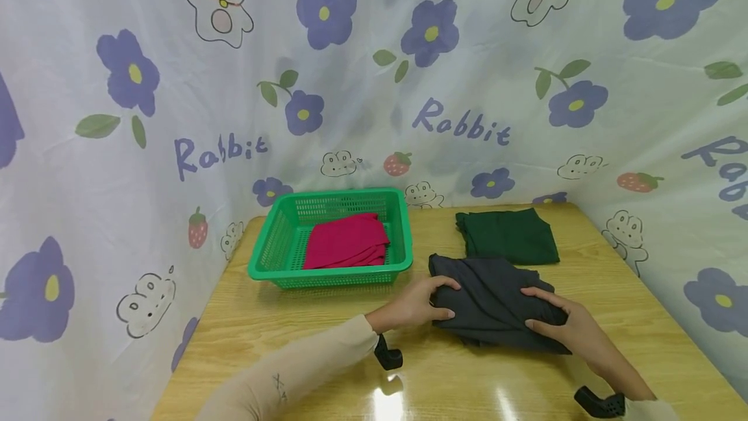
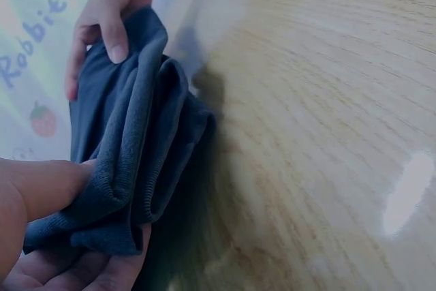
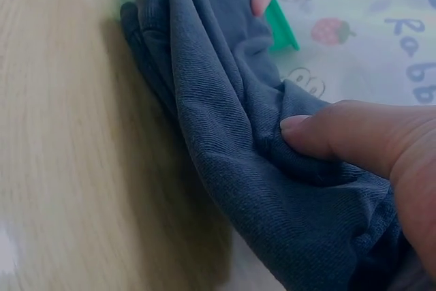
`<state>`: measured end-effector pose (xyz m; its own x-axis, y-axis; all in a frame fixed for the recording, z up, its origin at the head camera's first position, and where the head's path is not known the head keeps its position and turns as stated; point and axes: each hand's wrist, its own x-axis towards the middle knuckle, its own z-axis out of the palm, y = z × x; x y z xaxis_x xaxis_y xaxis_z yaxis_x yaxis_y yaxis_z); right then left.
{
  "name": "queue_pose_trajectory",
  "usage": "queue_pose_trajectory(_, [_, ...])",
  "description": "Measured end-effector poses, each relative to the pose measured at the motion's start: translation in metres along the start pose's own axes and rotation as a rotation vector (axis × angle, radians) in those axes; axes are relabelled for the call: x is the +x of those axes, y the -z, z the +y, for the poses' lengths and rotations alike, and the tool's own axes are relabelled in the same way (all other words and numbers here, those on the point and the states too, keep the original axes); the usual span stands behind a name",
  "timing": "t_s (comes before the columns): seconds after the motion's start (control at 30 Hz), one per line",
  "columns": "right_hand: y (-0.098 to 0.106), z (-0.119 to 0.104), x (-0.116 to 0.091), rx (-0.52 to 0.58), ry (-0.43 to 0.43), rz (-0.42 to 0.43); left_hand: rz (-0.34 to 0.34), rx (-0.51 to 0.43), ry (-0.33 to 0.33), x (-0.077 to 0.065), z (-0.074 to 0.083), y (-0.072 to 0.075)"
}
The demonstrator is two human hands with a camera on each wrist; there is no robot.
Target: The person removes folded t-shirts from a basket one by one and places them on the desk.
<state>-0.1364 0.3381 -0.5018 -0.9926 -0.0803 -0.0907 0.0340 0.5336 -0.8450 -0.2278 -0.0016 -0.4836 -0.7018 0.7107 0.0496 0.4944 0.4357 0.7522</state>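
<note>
A dark grey folded cloth (image 1: 491, 301), apparently a garment, is held between both hands over the right half of the table. My left hand (image 1: 416, 304) grips its left end; in the left wrist view the thumb lies on top and the fingers pass beneath the layered folds. At the opposite end my right hand (image 1: 575, 330) holds the cloth, its thumb (image 3: 334, 134) pressing into the fabric while the fingers underneath are hidden. Stacked layers and a stitched edge of the grey cloth (image 2: 146, 148) show in the left wrist view.
A green plastic basket (image 1: 263, 274) stands at the back left of the wooden table (image 1: 304, 336), with a folded red cloth (image 1: 345, 242) inside. Behind the grey cloth lies a folded dark green cloth (image 1: 511, 236). A printed curtain (image 1: 362, 83) hangs along the back and sides.
</note>
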Motion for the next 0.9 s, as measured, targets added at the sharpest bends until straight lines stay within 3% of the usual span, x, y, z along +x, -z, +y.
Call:
queue_pose_trajectory(0.6, [-0.005, 0.009, 0.0, 0.0, -0.048, -0.029, -0.051, -0.069, 0.075, -0.001, -0.009, -0.011])
queue_pose_trajectory(0.9, [-0.006, 0.013, -0.001, 0.007, -0.059, -0.039, -0.057, -0.015, 0.089, -0.002, -0.012, -0.014])
